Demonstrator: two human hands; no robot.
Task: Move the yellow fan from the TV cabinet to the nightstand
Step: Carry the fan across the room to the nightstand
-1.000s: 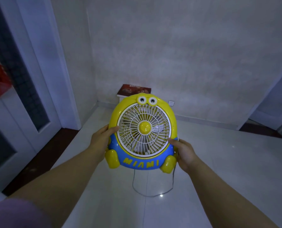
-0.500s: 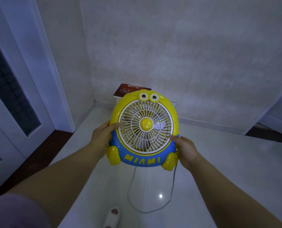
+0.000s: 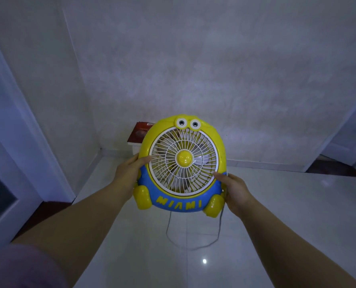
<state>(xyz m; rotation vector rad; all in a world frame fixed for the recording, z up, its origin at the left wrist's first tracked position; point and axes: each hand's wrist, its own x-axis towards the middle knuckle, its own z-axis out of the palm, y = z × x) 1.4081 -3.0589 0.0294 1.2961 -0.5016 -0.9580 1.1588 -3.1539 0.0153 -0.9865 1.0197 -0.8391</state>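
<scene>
So the yellow fan (image 3: 182, 165) is already off the TV cabinet, carried mid-frame above the tile floor (image 3: 276, 215). Left hand (image 3: 129, 173) and right hand (image 3: 234, 190) clamp its sides, cord (image 3: 193, 244) dangling below. No nightstand clearly in sight, so the set-down is still left.

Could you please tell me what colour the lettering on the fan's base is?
Yellow, on the blue base of the fan; clearest in the head view.
</scene>
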